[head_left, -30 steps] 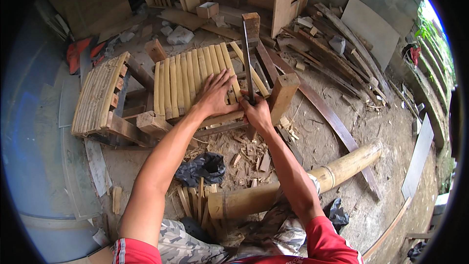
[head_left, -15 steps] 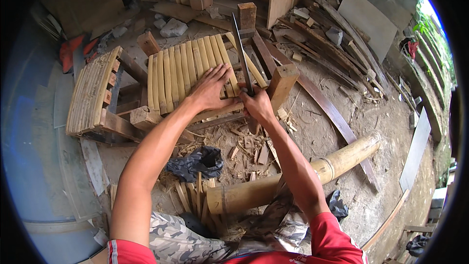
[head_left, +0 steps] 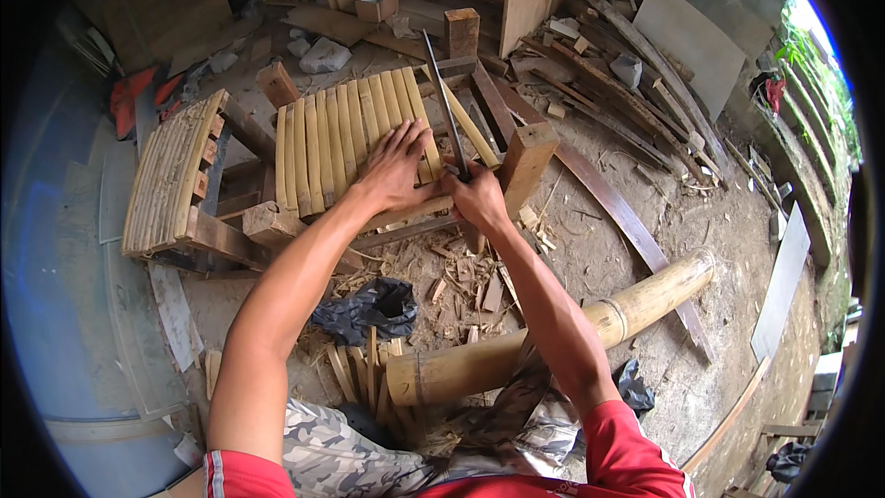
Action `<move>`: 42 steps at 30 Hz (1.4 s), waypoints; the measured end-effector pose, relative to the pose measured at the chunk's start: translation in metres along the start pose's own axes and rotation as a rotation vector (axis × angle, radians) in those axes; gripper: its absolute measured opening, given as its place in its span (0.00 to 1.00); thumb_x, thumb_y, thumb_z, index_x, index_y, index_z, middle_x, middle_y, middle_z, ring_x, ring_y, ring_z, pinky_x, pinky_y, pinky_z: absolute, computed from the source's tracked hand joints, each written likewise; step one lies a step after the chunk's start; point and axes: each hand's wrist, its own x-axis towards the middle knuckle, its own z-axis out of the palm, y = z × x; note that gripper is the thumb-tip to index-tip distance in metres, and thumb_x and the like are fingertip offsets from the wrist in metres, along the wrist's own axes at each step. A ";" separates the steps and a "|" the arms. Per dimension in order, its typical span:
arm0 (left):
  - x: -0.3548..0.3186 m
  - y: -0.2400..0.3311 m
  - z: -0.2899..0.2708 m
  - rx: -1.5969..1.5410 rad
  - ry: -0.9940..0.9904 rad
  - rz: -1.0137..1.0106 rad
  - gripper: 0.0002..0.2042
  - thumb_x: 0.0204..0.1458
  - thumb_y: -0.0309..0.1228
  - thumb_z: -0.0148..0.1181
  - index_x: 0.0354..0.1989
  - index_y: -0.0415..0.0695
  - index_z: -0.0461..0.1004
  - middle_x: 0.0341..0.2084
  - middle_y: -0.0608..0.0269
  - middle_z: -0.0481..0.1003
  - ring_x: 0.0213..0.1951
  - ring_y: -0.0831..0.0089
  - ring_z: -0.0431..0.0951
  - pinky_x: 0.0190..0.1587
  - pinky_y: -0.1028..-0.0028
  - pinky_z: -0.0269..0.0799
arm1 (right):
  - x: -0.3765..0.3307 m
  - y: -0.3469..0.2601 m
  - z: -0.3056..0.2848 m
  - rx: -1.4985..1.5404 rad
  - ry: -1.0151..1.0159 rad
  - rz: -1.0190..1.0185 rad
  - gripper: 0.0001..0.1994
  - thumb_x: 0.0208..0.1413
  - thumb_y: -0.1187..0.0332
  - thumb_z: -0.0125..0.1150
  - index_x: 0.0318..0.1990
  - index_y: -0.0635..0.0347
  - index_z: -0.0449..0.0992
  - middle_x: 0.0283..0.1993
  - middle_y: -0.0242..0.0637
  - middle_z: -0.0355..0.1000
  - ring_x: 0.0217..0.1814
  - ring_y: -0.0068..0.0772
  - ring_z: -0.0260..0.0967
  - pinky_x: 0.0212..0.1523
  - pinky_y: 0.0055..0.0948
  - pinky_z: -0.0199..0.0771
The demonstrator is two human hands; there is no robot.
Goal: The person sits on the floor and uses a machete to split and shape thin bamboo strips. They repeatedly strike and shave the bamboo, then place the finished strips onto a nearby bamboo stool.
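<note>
Resting flat on the bamboo slats (head_left: 318, 152), the left hand (head_left: 392, 177) bears on the right end of the row, fingers parted and holding nothing. The slats lie side by side across a wooden frame (head_left: 489, 97), ahead of the person. The right hand (head_left: 477, 195) is closed round the grip end of a long blade (head_left: 446, 103), which stands up just beside the last slat, its tip leaning slightly leftward. A wooden post (head_left: 530, 166) rises to the right of that hand. Which edge of the blade is sharp cannot be made out from this angle.

Finding, by judgement: the left thumb lies close to the right hand and the blade's base; a slip of the grip or a sudden turn of the wrist could cut it. Should the slats be unfastened, uneven pressure from the left palm could shift them. A wide swing rightward could knock the blade against the post. Wood scraps (head_left: 491, 293) on the floor (head_left: 608, 221) and the bamboo pole (head_left: 553, 330) near the legs (head_left: 355, 452) offer poor footing.
</note>
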 end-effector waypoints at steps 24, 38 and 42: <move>0.000 0.004 0.009 -0.050 0.100 -0.052 0.54 0.43 0.71 0.57 0.74 0.48 0.51 0.72 0.48 0.49 0.73 0.52 0.47 0.73 0.53 0.40 | 0.011 -0.014 -0.002 -0.067 0.095 0.171 0.18 0.57 0.62 0.62 0.51 0.63 0.78 0.25 0.37 0.76 0.17 0.26 0.71 0.20 0.27 0.72; -0.001 0.004 0.010 -0.017 0.156 0.009 0.53 0.44 0.70 0.57 0.73 0.45 0.52 0.72 0.55 0.51 0.73 0.53 0.49 0.73 0.52 0.42 | 0.009 0.007 -0.015 0.161 -0.085 0.150 0.17 0.59 0.57 0.62 0.39 0.66 0.78 0.20 0.33 0.69 0.15 0.26 0.68 0.17 0.27 0.69; 0.004 0.020 0.002 0.076 0.067 -0.022 0.52 0.45 0.67 0.57 0.74 0.46 0.50 0.73 0.57 0.49 0.73 0.51 0.48 0.73 0.50 0.42 | 0.009 0.010 -0.025 0.117 -0.170 0.147 0.26 0.61 0.57 0.63 0.61 0.65 0.70 0.22 0.31 0.68 0.17 0.21 0.63 0.18 0.26 0.64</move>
